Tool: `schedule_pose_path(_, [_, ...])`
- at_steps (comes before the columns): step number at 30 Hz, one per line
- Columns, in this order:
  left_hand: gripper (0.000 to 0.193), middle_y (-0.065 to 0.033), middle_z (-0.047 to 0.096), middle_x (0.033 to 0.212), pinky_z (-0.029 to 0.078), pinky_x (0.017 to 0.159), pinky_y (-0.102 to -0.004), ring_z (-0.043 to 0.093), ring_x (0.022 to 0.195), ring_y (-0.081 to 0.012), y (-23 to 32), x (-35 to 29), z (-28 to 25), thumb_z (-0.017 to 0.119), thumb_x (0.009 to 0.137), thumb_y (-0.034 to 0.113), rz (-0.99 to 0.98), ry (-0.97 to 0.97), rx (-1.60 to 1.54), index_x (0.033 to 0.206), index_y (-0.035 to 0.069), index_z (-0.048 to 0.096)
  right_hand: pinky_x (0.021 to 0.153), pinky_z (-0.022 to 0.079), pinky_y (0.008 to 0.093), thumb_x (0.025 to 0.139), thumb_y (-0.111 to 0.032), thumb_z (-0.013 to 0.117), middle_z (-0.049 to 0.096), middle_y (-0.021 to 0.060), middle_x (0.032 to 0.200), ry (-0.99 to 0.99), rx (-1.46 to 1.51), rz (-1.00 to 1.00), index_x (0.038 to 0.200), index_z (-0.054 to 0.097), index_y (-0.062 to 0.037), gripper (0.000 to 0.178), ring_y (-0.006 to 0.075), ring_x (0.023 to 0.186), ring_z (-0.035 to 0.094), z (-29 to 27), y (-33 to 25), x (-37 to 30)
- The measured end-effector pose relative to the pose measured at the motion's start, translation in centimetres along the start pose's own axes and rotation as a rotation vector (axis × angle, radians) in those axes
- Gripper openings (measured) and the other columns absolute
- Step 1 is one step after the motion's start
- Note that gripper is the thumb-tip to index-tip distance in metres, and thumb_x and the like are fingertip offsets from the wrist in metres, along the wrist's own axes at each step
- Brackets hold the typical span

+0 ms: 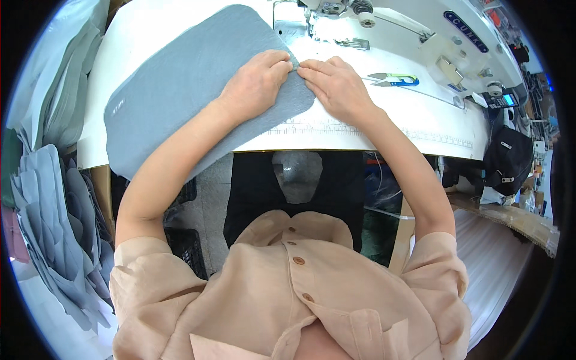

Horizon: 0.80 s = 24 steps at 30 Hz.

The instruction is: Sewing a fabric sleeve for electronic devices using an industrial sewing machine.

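Observation:
A large grey-blue fabric piece (180,78) with rounded corners lies slanted across the left of the white table, its near corner hanging past the front edge. My left hand (257,84) rests on its right part, fingers closed on the fabric's right edge. Meeting it there, my right hand (337,87) pinches the same edge with fingertips pressed together. Exactly what the fingertips grip is partly hidden. Just beyond both hands is the needle area of a white sewing machine (444,45), lit brightly. Thread snips (395,80) with a green and blue handle lie right of my right hand.
A ruler strip (384,131) runs along the front of the white table (336,141). Stacked grey fabric pieces (51,210) hang at the left. A black bag (509,159) is beyond the table's right end. A dark crate (187,249) stands below on the left.

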State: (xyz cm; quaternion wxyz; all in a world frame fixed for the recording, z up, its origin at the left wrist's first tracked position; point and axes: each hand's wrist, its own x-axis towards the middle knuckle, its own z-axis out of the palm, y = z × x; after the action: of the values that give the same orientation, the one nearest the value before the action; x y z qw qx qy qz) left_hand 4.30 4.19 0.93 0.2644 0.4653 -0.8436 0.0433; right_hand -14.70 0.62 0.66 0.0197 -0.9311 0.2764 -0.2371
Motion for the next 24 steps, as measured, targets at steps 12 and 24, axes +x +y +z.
schedule_pose_path(12, [0.015,-0.0084,0.054,0.110,0.045,0.082,-0.0332,0.053,0.098,-0.0252,-4.3,4.4,2.0,0.050,0.083,0.012,0.169,-0.093,-0.192,0.094,0.004,0.057,0.077,0.041,0.0320,0.075,-0.019,0.059,0.058,0.0059,0.097,0.067,-0.009,-0.014,0.095,0.062,-0.0048,0.025,0.0218,0.084,0.049,-0.3,2.4,0.9])
schedule_pose_path(24, [0.012,-0.0050,0.054,0.107,0.047,0.075,-0.0351,0.056,0.088,-0.0275,-6.8,6.9,3.1,0.051,0.081,0.016,0.176,-0.144,-0.248,0.086,0.008,0.057,0.074,0.041,0.0351,0.075,-0.020,0.060,0.051,0.0087,0.089,0.092,-0.043,0.167,0.094,0.062,-0.0089,0.022,0.0242,0.084,0.048,0.4,3.0,1.9])
